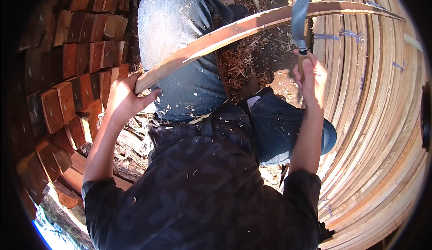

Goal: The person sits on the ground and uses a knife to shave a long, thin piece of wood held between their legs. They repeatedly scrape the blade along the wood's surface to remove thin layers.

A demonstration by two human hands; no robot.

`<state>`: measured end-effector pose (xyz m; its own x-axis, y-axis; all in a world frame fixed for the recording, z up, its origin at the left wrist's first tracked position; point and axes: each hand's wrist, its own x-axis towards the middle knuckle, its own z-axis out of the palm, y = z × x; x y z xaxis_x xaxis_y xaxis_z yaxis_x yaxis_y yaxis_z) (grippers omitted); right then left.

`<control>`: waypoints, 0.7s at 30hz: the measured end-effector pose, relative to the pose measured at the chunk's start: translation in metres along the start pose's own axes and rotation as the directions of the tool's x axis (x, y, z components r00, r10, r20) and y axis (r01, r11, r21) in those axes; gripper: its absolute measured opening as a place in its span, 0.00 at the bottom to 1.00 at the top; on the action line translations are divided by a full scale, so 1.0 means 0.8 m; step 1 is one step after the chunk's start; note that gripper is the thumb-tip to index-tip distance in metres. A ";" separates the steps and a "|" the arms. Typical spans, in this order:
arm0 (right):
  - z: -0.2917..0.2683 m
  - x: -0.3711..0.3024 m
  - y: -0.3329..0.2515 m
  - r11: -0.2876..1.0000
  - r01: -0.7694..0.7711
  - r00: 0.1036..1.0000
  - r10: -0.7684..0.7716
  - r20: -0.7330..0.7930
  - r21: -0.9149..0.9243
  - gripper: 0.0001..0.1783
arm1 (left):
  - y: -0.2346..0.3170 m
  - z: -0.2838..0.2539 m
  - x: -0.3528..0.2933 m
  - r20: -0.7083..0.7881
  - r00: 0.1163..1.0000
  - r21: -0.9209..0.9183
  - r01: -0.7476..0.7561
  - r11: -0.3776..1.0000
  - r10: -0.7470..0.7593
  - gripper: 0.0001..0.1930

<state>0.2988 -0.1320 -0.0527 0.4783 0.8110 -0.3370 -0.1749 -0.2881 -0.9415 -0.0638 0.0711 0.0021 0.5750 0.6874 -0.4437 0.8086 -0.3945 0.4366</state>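
Note:
My left hand (127, 98) is closed around the near end of a long wooden strip (204, 44). The strip runs up across my left thigh toward the far right, and its far end lies over stacked slats. Along its edge a pale band shows beside the reddish-brown face. In my right hand (311, 76) is a machete-like knife with a wooden handle and a broad, curved blade (299, 18). The blade points away from me, upright in the picture, and overlaps the strip; I cannot tell whether it touches it.
To the right lies a large stack of long slats (360, 128), some tied with bluish strips. Stacked reddish wood blocks (63, 101) rise on the left. Wood shavings (238, 65) cover the ground between my legs, and flakes dot my jeans (175, 20).

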 end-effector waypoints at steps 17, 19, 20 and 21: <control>-0.002 0.000 0.008 0.972 0.028 0.993 0.000 -0.118 0.232 0.20 | 0.005 0.001 0.003 0.039 0.997 -0.008 0.073 0.997 -0.073 0.22; 0.021 -0.012 0.009 0.994 0.015 0.984 0.004 0.180 -0.105 0.21 | 0.012 -0.002 0.004 0.065 0.992 0.003 0.104 0.995 -0.104 0.22; 0.027 -0.016 0.010 0.997 0.010 0.979 0.005 0.205 -0.072 0.21 | 0.009 -0.001 0.002 0.035 0.997 0.008 0.061 0.998 -0.062 0.22; 0.016 -0.012 0.006 1.000 0.009 0.995 -0.007 0.098 -0.023 0.20 | 0.003 0.002 0.001 0.006 1.000 0.014 0.019 1.000 -0.019 0.22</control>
<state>0.2825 -0.1344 -0.0537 0.3928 0.8591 -0.3281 -0.1509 -0.2918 -0.9445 -0.0613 0.0695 0.0021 0.5605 0.6912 -0.4562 0.8208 -0.3904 0.4170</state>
